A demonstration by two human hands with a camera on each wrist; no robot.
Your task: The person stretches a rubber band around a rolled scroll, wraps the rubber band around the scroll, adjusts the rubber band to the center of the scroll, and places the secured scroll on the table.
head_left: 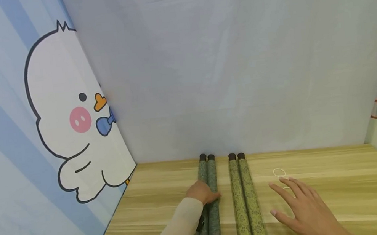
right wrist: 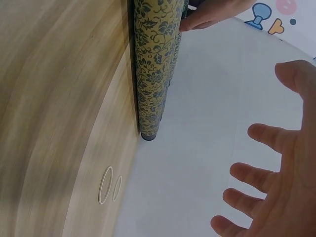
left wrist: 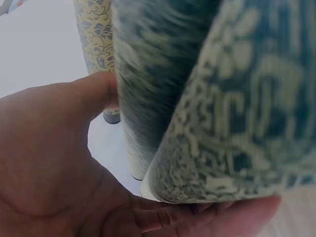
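Note:
Two rolled scrolls in dark green patterned cloth (head_left: 214, 216), with dark end knobs, lie side by side on the table. My left hand (head_left: 201, 193) holds this pair around its middle. In the left wrist view the thumb (left wrist: 101, 91) lies on one side and the fingers curl under the other. To their right lies a second pair of scrolls, yellow with a blue floral pattern (head_left: 239, 204). My right hand (head_left: 306, 206) hovers to the right of the yellow pair, fingers spread and holding nothing.
Two thin white rings (head_left: 278, 168) lie on the wood-grain table (head_left: 346, 170) beyond my right hand, one partly behind its fingers. A pale grey curtain (head_left: 225, 71) rises at the back edge. A blue-striped wall with a cartoon bird (head_left: 54, 89) borders the left.

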